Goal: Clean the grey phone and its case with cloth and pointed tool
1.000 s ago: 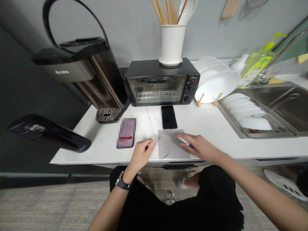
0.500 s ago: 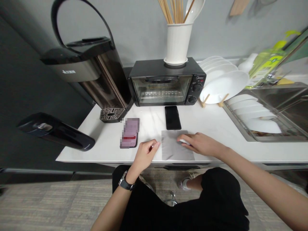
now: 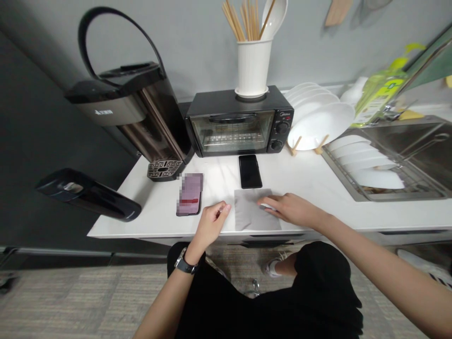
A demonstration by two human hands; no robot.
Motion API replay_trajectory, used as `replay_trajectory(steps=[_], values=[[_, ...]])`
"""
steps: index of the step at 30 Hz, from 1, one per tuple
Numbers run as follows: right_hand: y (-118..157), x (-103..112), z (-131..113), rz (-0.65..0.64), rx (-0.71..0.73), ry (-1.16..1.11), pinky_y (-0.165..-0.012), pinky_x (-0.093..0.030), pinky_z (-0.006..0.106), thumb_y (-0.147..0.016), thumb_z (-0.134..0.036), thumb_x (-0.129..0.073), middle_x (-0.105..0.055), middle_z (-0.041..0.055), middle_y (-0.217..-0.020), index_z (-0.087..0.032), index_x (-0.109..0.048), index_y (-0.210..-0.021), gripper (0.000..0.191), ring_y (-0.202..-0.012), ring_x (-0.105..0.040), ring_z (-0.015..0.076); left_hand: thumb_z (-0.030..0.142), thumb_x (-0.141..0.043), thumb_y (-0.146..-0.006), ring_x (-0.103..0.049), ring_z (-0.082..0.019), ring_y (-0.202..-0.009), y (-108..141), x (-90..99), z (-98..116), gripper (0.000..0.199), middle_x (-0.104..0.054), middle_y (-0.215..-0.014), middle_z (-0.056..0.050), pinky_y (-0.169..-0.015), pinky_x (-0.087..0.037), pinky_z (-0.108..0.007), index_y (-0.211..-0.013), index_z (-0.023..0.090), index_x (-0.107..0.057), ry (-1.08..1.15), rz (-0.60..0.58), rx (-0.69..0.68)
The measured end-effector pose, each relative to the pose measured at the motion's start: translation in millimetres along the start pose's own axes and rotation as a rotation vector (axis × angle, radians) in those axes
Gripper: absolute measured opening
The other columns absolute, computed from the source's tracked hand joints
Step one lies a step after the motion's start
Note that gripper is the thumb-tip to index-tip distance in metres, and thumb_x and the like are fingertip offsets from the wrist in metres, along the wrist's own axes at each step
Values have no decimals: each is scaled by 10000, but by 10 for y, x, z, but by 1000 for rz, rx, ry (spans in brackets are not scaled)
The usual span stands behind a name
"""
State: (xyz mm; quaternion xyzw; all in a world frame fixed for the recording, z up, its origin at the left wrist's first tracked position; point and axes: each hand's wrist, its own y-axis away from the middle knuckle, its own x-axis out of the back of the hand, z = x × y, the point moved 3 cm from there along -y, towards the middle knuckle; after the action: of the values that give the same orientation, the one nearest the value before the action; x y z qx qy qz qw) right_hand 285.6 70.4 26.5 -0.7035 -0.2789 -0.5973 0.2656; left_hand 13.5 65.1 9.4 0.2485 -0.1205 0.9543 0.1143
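Note:
A grey cloth (image 3: 249,214) lies spread on the white counter (image 3: 222,174) near its front edge. Over the cloth's right half is my right hand (image 3: 287,208), its fingers closed round a small white object (image 3: 267,206) whose kind I cannot make out. Just left of the cloth, my left hand (image 3: 213,219) is curled closed with the thumb against the fingers; whatever it may hold is hidden. A black phone (image 3: 250,171) lies behind the cloth. Another phone (image 3: 189,195), with a lit, blurred-out screen, rests left of my left hand.
At the back stands a toaster oven (image 3: 236,127) with a white chopstick holder (image 3: 253,66) on top. A hot water dispenser (image 3: 155,113) and a dark thermos (image 3: 92,195) are to the left. White plates (image 3: 321,122) stand in a rack beside the sink (image 3: 349,181) on the right.
The camera view has shifted slightly. Both hands stay in nearly the same places, the right one still over the cloth with the small white object.

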Motion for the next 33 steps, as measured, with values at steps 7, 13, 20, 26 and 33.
replay_trajectory(steps=[7, 13, 20, 26, 33], values=[[223, 65, -285, 75, 91, 4, -649, -492, 291, -1105, -337, -417, -741, 65, -1150, -335, -360, -1587, 486, -721, -719, 186, 430, -635, -990, -464, -102, -598, 11, -299, 397, 367, -533, -649, 58, -610, -287, -252, -724, 189, -560, -228, -202, -187], [428, -3, -485, 107, 128, -100, -655, -503, 272, -1118, -300, -350, -714, 49, -1122, -356, -342, -1584, 469, -754, -715, 167, 412, -695, -959, -481, -112, -584, -119, -587, 776, 433, -552, -621, 43, -577, -261, -275, -635, 185, -519, -321, -394, -399], [372, -29, 272, 556, -223, -315, -843, -574, 394, -1057, -444, -491, -690, 123, -1239, -261, -409, -1470, 459, -949, -723, 258, 464, -681, -970, -645, -181, -874, -162, -388, 653, 233, -695, -952, 1, -766, -472, -293, -1030, 239, -676, -335, -183, -327], [150, -100, 1147, 766, -279, -491, -921, -564, 446, -1024, -364, -505, -602, 99, -1126, -182, 67, -1622, 847, -937, -670, 224, 326, -645, -1000, -584, -278, -1268, -96, -221, 269, 262, -648, -1352, -90, -1092, -490, -475, -1249, 248, -665, -448, -110, -385], [496, -34, 888, 1036, -540, -238, -1112, -446, 651, -873, -511, -751, -415, 235, -1521, -209, 22, -1649, 1136, -1407, -473, 391, 458, -635, -998, -547, -269, -1375, 75, -82, 214, 435, -592, -1497, -85, -1197, -436, -512, -1379, 251, -592, -514, -180, -499]])
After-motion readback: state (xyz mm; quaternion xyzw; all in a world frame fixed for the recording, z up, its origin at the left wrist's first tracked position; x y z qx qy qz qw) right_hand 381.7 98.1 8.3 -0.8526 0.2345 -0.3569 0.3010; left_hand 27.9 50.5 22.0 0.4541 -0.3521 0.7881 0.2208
